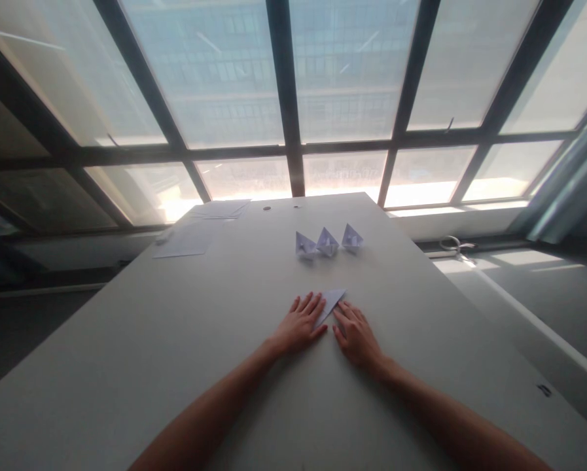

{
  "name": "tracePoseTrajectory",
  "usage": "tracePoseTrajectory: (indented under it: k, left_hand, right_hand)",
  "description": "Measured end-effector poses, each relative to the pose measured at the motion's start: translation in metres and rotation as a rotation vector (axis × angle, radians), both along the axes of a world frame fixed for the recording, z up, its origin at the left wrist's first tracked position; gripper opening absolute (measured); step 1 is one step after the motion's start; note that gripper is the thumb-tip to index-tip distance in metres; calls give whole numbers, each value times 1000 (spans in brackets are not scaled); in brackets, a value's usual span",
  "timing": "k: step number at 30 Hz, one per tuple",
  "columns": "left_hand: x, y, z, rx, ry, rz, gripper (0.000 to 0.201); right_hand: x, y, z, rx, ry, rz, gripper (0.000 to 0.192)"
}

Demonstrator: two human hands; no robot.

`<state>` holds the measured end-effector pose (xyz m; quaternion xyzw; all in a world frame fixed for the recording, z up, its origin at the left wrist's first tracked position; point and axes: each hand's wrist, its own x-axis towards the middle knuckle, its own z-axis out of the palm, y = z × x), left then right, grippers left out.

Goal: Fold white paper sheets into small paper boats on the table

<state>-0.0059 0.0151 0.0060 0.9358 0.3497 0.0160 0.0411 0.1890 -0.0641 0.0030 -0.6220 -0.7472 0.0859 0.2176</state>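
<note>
The left hand (302,325) lies on the folded paper (331,301) — the right hand (358,335) at its four-o'clock edge; on the white surface (224,288), three paper boats (327,243) stand at twelve, sheets (184,242) at ten.

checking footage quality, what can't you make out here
Head view, folded paper: part hidden under the left hand.
Head view, upper arms: cut off by the bottom edge.
Head view, dark item on the right: too small to identify.
Head view, building outside: blurred by haze.

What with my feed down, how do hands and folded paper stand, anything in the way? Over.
Left hand flat on folded paper. Right hand at its right edge. Paper on the table. Three folded paper pieces beyond, not in the way.
</note>
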Motion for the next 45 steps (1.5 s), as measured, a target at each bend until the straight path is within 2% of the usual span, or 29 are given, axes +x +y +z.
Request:
tracePoseTrajectory:
  k: [4, 10, 14, 20, 27, 30, 36, 45]
  left_hand:
    - [-1, 0, 0, 23, 8, -30, 70]
    - [4, -6, 10, 12, -5, -184, 68]
    - [7, -12, 14, 2, -2, -238, 73]
    - [5, -13, 12, 8, -3, -228, 70]
    - [6, -13, 11, -29, -17, -202, 70]
    - [6, -13, 11, -33, -21, -198, 69]
    - [5, -14, 13, -22, -28, -209, 68]
    - [5, -13, 12, -22, -16, -200, 67]
  right_hand:
    - [1, -1, 3, 14, -17, -15, 50]
    - [6, 3, 5, -50, -132, 137, 67]
    - [9, 7, 0, -98, -160, 80, 73]
    - [23, 12, -3, -111, -188, -56, 73]
    - [27, 12, -8, -105, -188, -64, 75]
    - [27, 11, -6, -99, -187, -37, 74]
    - [28, 8, -1, -79, -181, 121, 70]
    - [26, 9, -8, -105, -152, -108, 74]
